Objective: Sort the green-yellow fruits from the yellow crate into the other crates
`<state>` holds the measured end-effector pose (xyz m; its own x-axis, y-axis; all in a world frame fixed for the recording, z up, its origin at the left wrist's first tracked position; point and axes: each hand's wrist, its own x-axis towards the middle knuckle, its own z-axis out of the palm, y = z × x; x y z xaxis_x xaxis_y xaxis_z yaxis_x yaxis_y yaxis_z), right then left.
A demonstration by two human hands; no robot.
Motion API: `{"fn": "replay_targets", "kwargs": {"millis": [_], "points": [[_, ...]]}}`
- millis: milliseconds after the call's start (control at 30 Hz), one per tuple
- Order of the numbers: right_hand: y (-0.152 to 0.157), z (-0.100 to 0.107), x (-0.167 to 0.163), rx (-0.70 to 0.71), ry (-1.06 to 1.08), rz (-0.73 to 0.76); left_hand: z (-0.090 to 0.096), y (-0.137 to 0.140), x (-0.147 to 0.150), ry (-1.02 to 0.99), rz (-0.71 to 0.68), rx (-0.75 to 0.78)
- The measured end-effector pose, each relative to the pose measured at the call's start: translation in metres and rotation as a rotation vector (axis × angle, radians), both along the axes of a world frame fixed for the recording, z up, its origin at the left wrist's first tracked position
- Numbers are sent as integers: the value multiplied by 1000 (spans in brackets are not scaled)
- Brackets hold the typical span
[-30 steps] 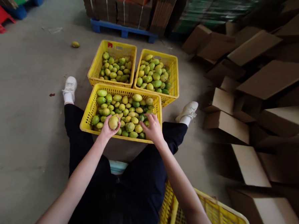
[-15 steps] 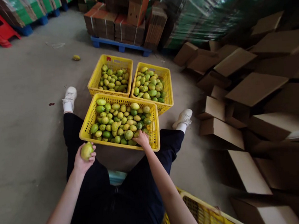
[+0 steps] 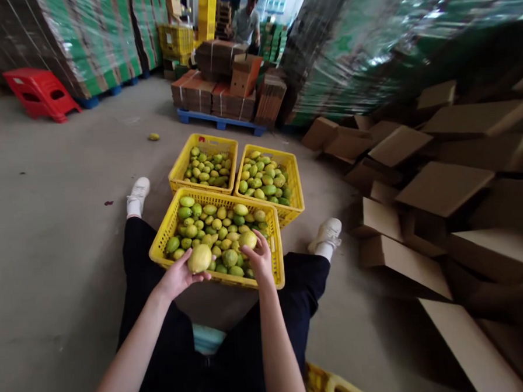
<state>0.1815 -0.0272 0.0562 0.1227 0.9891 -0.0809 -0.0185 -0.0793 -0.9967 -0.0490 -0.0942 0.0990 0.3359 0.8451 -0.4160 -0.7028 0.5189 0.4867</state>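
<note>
The left hand (image 3: 181, 277) cradles a large yellow lemon (image 3: 199, 259), and the right hand (image 3: 261, 259) grips a smaller lemon (image 3: 247, 239) in its fingertips. Both are over the near yellow crate (image 3: 164, 233) of green and yellow lemons (image 3: 229, 258); two more crates (image 3: 217, 145) stand just beyond.

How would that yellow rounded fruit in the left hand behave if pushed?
The yellow rounded fruit would probably roll, having no visible flat side. It seems light, as the left hand alone supports it, and likely firm, since its outline looks unsquashed.
</note>
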Motion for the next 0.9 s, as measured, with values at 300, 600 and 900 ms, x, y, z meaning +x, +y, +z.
{"fn": "replay_targets", "kwargs": {"millis": [300,600,900], "points": [[-60,73,-52,148,662,117,52,14,32,75,138,294],[-63,87,-48,292,240,65,49,2,42,431,272,249],[-61,72,-44,251,386,73,61,-5,62,457,353,680]]}}
